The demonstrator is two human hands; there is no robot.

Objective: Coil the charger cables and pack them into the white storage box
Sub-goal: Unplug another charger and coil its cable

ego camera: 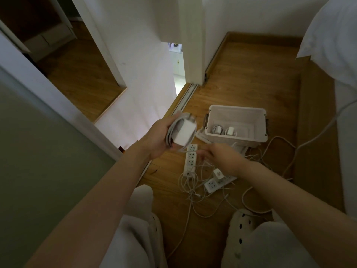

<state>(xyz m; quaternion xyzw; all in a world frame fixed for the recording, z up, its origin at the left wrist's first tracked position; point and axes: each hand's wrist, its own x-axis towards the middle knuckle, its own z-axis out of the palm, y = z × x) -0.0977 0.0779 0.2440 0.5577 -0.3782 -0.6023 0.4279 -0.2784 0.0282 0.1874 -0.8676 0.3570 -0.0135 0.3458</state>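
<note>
I judge the step in hand to be the end of coiling one charger (183, 132). Its cable is wound in loops around the white block, and a short tail hangs below it. The left hand (156, 140) holds this bundle with the fingers curled around it, in the air to the left of the white storage box (237, 141). The right hand (226, 159) is in front of the box and blurred, so I cannot tell if it pinches the tail or holds nothing. Next, the tail should be tucked in and the bundle put into the box. The box stands open on the floor (251, 74), with two coiled chargers (224, 130) inside. In front of it lie two power strips (190, 161) and loose cables (195, 192), not yet coiled.
</note>
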